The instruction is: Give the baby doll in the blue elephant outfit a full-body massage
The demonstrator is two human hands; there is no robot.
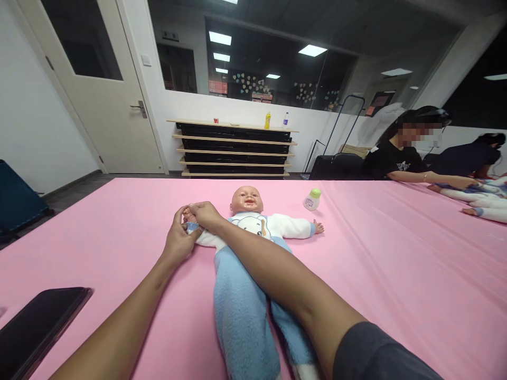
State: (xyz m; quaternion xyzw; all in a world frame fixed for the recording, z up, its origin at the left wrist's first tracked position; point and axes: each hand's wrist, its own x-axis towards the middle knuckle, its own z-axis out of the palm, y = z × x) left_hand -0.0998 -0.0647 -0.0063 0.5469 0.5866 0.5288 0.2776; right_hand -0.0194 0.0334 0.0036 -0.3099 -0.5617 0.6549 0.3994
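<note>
A baby doll (pixel 247 200) lies on its back on the pink-covered table, dressed in a white and light blue fleece outfit (pixel 241 295) with an animal face on the chest. Its arms are spread to both sides. My left hand (pixel 180 237) is closed around the doll's hand and blue cuff on the left side. From above, my right hand (pixel 206 215) pinches at the same small hand, its forearm crossing over the doll's body. Most of the doll's held hand is hidden by my fingers. The doll's other hand (pixel 319 227) lies free on the cloth.
A small white bottle with a green cap (pixel 312 199) stands beyond the doll's free arm. A dark phone (pixel 43 322) lies at the near left. At the right, a person (pixel 400 153) handles another doll (pixel 491 198). Stacked shelving (pixel 235 148) stands behind the table.
</note>
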